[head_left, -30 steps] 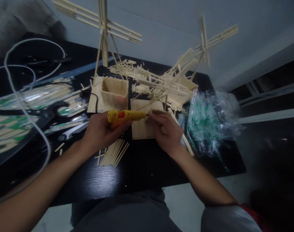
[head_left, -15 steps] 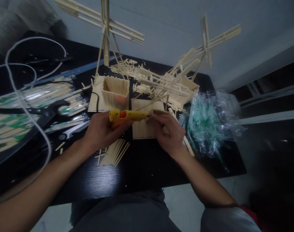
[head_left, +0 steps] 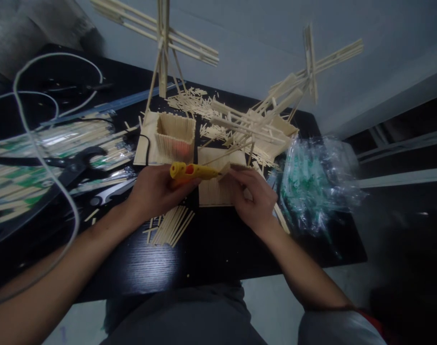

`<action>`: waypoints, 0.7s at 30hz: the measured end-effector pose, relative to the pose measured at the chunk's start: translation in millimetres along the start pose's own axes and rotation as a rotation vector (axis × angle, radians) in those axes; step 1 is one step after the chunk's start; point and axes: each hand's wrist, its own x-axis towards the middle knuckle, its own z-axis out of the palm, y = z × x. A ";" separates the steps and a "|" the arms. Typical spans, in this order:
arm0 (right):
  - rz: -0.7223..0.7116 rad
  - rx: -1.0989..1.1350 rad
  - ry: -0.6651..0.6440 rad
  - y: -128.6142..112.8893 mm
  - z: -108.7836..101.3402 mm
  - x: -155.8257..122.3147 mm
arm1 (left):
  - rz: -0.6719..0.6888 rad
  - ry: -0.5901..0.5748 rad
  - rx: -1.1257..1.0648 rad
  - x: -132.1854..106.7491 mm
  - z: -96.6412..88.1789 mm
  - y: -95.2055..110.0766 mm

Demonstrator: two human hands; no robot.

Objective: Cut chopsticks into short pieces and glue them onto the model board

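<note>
My left hand (head_left: 154,190) is closed round a yellow glue gun (head_left: 194,172), its nozzle pointing right toward my right hand. My right hand (head_left: 253,196) pinches a small panel of wooden sticks (head_left: 228,168), close to the nozzle tip; my fingers hide much of it. Below both lies a flat square base of sticks (head_left: 216,194). To the left stands a box built of upright sticks (head_left: 175,143) on another stick base (head_left: 145,151). A fan of cut sticks (head_left: 171,226) lies on the table near my left wrist.
Two stick windmills, one at back left (head_left: 163,43) and one at back right (head_left: 308,72), rise over the table. Loose offcuts (head_left: 191,103) lie behind. Bagged sticks (head_left: 45,158), pliers (head_left: 77,163) and a white cable (head_left: 34,139) are left; crumpled plastic bags (head_left: 312,177) are right.
The glue gun has tilted, its rear shifting slightly right and its nozzle pointing more downward. My right hand keeps its pinch on the panel. The whole view has shifted slightly.
</note>
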 end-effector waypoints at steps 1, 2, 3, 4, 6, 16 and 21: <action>0.001 0.001 -0.001 0.1 -0.1 -0.1 | -0.005 0.000 0.007 0.2 -0.2 0.0; 0.003 0.007 -0.002 0.1 -0.3 -0.1 | -0.010 0.000 0.014 0.3 -0.4 -0.1; 0.005 0.018 -0.003 0.1 -0.4 0.1 | -0.018 0.001 0.022 0.3 -0.4 -0.4; 0.006 0.030 -0.003 0.0 -0.5 0.3 | -0.027 0.003 0.028 0.1 -0.2 -0.8; 0.004 0.046 -0.005 -0.3 -0.6 0.9 | -0.038 0.006 0.030 -0.4 0.6 -1.8; -0.026 0.033 -0.005 -0.7 -1.0 1.3 | -0.028 0.009 -0.002 -1.5 4.3 -6.2; -0.004 -0.005 -0.011 -1.6 -1.6 1.5 | -0.012 0.032 -0.004 -0.7 4.1 -4.4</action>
